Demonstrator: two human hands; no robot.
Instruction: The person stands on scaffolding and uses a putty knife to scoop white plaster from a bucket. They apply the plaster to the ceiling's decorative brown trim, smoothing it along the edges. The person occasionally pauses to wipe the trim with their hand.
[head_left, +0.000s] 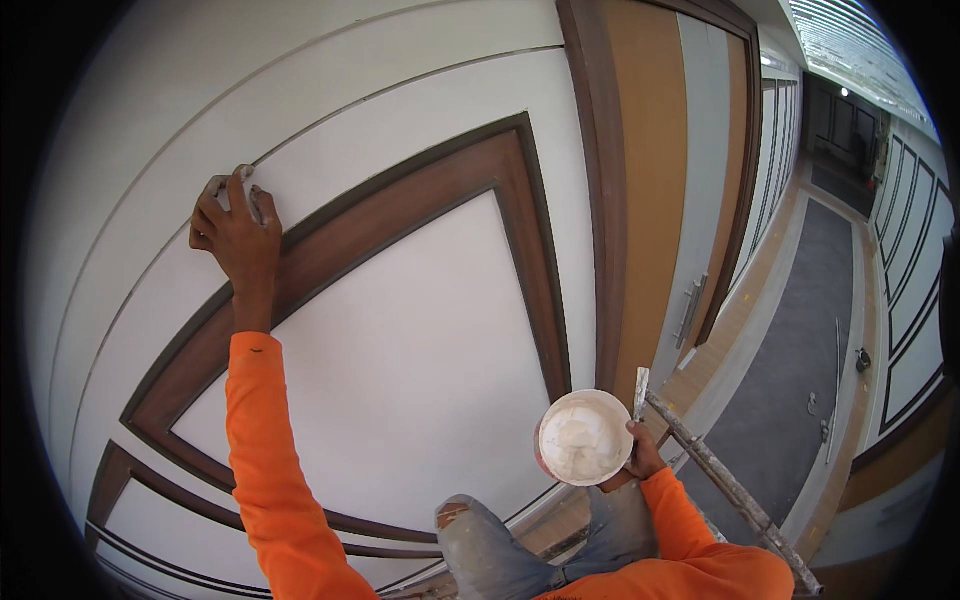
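Presently, head view: left hand (240, 232) at the groove in the white wall (390, 300), upper left, fingers bent; cannot tell whether clamped on anything. Right hand (646, 455) clamped on the side of a round bucket (590, 400) containing white paste (586, 442), lower centre-right; flat tool (641, 390) beside its rim.

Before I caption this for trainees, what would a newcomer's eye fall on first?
Probably the bright orange left sleeve at lower left, leading up to the left hand raised at the white wall. Then the brown frame moulding slanting across the middle. Lower right of centre, the right hand holds a round tub of off-white paste.
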